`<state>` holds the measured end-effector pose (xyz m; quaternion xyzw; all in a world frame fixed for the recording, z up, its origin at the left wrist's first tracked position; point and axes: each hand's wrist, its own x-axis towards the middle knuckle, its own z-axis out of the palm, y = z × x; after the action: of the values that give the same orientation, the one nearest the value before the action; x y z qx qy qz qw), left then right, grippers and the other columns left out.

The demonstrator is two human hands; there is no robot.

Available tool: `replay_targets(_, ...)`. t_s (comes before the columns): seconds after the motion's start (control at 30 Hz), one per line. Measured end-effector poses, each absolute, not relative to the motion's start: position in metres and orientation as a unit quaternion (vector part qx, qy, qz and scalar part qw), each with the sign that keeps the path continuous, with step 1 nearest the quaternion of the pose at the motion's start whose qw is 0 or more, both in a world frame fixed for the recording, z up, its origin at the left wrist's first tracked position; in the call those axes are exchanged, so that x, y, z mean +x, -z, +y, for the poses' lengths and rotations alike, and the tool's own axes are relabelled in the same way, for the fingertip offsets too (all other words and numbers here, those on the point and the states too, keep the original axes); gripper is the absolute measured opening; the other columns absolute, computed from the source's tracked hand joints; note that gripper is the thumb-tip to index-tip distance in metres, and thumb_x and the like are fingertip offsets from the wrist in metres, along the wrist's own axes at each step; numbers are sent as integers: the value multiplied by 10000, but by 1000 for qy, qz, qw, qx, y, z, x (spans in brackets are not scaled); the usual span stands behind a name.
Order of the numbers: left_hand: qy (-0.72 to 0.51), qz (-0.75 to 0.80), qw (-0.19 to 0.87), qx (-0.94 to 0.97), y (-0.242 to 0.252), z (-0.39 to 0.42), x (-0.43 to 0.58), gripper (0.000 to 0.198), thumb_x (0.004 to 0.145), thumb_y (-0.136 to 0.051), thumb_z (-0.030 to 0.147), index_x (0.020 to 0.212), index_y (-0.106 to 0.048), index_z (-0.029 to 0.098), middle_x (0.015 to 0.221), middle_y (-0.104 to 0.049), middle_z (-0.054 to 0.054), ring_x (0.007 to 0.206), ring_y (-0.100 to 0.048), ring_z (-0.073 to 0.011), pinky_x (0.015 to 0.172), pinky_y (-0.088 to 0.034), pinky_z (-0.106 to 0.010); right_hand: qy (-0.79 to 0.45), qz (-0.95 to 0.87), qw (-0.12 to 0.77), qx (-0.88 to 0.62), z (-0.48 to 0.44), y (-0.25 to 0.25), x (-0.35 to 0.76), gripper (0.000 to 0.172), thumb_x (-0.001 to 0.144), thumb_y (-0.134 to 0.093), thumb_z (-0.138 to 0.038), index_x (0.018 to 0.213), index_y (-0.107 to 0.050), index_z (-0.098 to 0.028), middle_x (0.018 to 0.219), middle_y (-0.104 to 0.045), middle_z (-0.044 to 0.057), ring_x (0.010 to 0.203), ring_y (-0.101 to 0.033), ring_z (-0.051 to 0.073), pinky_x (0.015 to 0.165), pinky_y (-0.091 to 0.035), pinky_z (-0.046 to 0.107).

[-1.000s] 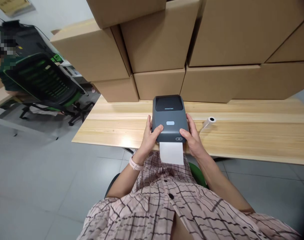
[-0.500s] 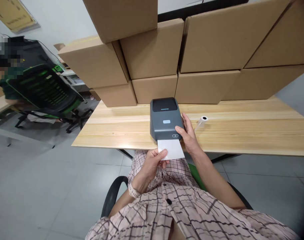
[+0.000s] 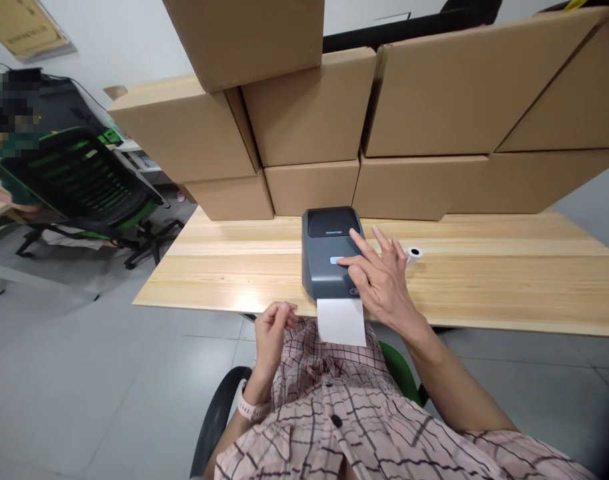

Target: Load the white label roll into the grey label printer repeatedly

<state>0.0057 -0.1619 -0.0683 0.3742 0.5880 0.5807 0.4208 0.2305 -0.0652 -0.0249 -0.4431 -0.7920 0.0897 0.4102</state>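
Observation:
A dark grey label printer (image 3: pixel 321 267) stands near the front edge of the wooden table (image 3: pixel 224 267). White label paper (image 3: pixel 341 323) sticks out of its front slot and hangs over the table edge. My right hand (image 3: pixel 384 280) is over the printer with its fingers spread. One fingertip rests at the light blue button (image 3: pixel 337 261) on top. My left hand (image 3: pixel 274 330) is left of the paper, just off the table edge, apart from it. Its fingers are curled together, with nothing visible in them.
Behind the printer, cardboard boxes (image 3: pixel 309 190) are stacked along the back of the table. A small white paper roll (image 3: pixel 414 255) sits right of the printer, partly behind my right hand. Off to the left, a person sits by a black and green office chair (image 3: pixel 79 180).
My left hand has let go of the paper and drawn back left. My right hand has moved from the printer's right side to its top button. The paper now hangs free.

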Motion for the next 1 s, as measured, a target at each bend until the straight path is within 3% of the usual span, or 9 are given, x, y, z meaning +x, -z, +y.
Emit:
replay_targets(0.1,-613,590,356,386,63,-147,1,357,924,-722,527,836,-773,185,711,-704,-24,658,-612,-143,655,-502,-274,-97,-802,401,-433,-59,19,224,400,1120,-445,-490,928,-741,-301,1536,-681,-12,1643,-362,349,1338,-103,745)
replay_targets(0.17,-616,581,331,416,62,-137,8,327,966,-686,509,969,-783,196,878,-765,-59,817,-694,-181,760,-558,-310,-101,-809,397,-421,-58,20,224,328,1102,-500,-466,940,-733,-302,1506,-704,-4,1638,-375,349,1342,-83,746)
replay_targets(0.27,-603,552,314,483,64,-129,24,433,983,-688,500,1328,-696,238,1368,-724,-126,1201,-702,-260,1026,-574,-421,-112,-800,414,-420,-67,34,235,229,1054,-593,-457,1176,-749,-342,1622,-602,4,1648,-351,363,1335,-126,756)
replay_targets(0.4,-574,531,364,506,71,-127,37,769,940,-762,510,1606,-448,287,1703,-457,-165,1506,-534,-337,1230,-473,-521,-197,-710,491,-464,-89,68,254,555,1037,-625,-463,1577,-529,-372,1738,-450,60,1648,-355,337,1314,-317,696)
replay_targets(0.53,-550,524,398,514,79,-124,34,852,930,-775,530,1658,-394,304,1764,-374,-160,1598,-433,-356,1306,-393,-556,-281,-653,512,-482,-99,86,259,566,1076,-555,-503,1621,-493,-365,1691,-513,82,1596,-451,318,1306,-377,652)
replay_targets(0.67,-565,511,317,565,84,-122,29,721,995,-679,545,1645,-458,324,1788,-354,-111,1694,-254,-333,1390,-209,-573,-264,-675,499,-476,-97,79,258,585,1046,-598,-565,1589,-552,-352,1662,-550,91,1574,-475,356,1299,-359,692)
replay_targets(0.77,-569,505,300,575,78,-122,27,611,1055,-561,563,1623,-508,345,1764,-415,-75,1715,-191,-311,1396,-179,-584,-283,-677,495,-465,-96,66,262,568,1055,-564,-598,1569,-582,-357,1647,-572,81,1566,-486,365,1286,-375,695)
replay_targets(0.9,-588,478,288,585,50,-105,22,586,1070,-486,616,1600,-545,372,1755,-435,-21,1718,-183,-296,1405,-181,-567,-299,-670,523,-434,-84,37,265,619,1052,-515,-670,1578,-580,-349,1645,-577,64,1547,-511,357,1294,-410,631)
replay_targets(1.0,-613,440,279,593,24,-69,15,576,1066,-476,640,1568,-585,379,1722,-489,-10,1684,-295,-293,1404,-206,-540,-270,-686,542,-404,-58,10,260,698,1046,-465,-727,1638,-499,-359,1683,-532,50,1563,-488,359,1311,-393,609)
